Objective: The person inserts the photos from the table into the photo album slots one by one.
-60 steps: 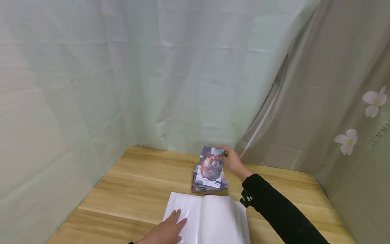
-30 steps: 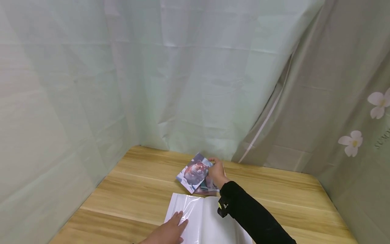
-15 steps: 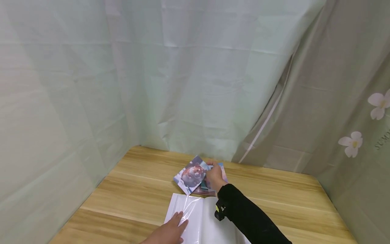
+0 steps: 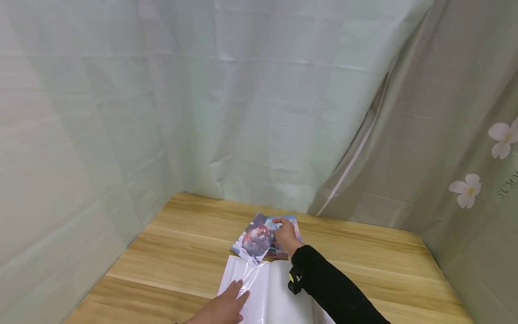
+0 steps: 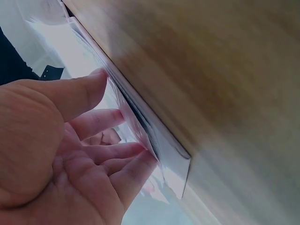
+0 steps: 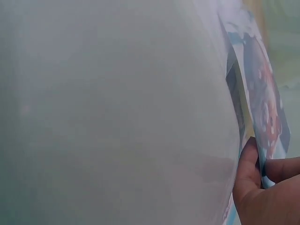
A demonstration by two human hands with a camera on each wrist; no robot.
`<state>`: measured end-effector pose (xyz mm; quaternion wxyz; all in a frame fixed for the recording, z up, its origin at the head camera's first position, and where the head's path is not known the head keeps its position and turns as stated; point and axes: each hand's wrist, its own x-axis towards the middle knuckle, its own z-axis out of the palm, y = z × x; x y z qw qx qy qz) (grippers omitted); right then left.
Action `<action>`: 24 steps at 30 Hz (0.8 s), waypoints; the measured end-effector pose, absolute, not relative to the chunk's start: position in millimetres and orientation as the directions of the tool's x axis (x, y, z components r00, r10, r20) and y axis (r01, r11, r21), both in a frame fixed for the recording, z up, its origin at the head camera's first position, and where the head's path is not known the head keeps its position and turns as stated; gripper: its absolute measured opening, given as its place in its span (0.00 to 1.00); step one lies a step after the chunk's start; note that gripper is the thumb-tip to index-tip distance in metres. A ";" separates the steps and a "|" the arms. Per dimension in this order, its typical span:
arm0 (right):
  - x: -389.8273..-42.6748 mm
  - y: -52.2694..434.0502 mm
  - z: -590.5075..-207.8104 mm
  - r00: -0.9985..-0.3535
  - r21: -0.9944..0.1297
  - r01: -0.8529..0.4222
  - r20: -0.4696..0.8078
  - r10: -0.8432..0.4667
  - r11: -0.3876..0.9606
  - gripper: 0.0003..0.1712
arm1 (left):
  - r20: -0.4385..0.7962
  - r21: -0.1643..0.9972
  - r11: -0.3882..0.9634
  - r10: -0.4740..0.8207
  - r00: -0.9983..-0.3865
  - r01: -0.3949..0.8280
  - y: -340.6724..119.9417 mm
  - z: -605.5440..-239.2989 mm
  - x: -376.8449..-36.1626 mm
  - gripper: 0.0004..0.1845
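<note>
An open album with white pages and clear plastic sleeves [image 4: 283, 301] lies at the front of the table. My left hand [image 4: 224, 306] rests on its left page, fingers spread; in the left wrist view the fingertips touch the clear sleeve near the page edge. With thumb and fingers my right hand [image 4: 286, 235] pinches the right edge of a picture card of a reddish hamster-like animal [image 4: 254, 239]. The card is tilted, and its lower corner meets the top edge of the left sleeve. In the right wrist view the card [image 6: 263, 89] stands nearly edge-on.
Beneath and behind the right hand lies a small pile of other picture cards [image 4: 295, 223], partly covered. The wooden table [image 4: 170, 252] ends at pale curtains [image 4: 259, 135] on the back and sides.
My right hand has lifted the animal card off the pile, turned it and brought it left and down to the album's top edge. The left hand has stayed on the left page.
</note>
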<state>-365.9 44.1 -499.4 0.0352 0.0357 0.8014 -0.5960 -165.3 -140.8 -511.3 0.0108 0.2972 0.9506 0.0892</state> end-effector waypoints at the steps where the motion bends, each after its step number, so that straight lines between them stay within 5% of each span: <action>1: -365.9 45.2 -499.4 -0.995 -0.948 0.103 -0.104 0.014 0.301 0.28 | 0.034 0.172 0.807 0.568 -0.822 0.565 -140.8 -510.9 -165.1 0.28; 7: -365.9 53.2 -496.7 -0.994 -0.913 0.097 -0.112 -0.014 0.396 0.30 | 0.041 0.172 0.807 0.567 -0.823 0.564 -140.2 -508.0 -163.4 0.28; 24: -371.3 61.4 -489.4 -0.987 -0.915 0.072 -0.123 -0.105 0.397 0.23 | 0.005 0.221 0.808 0.559 -0.829 0.546 -140.0 -510.1 -164.5 0.28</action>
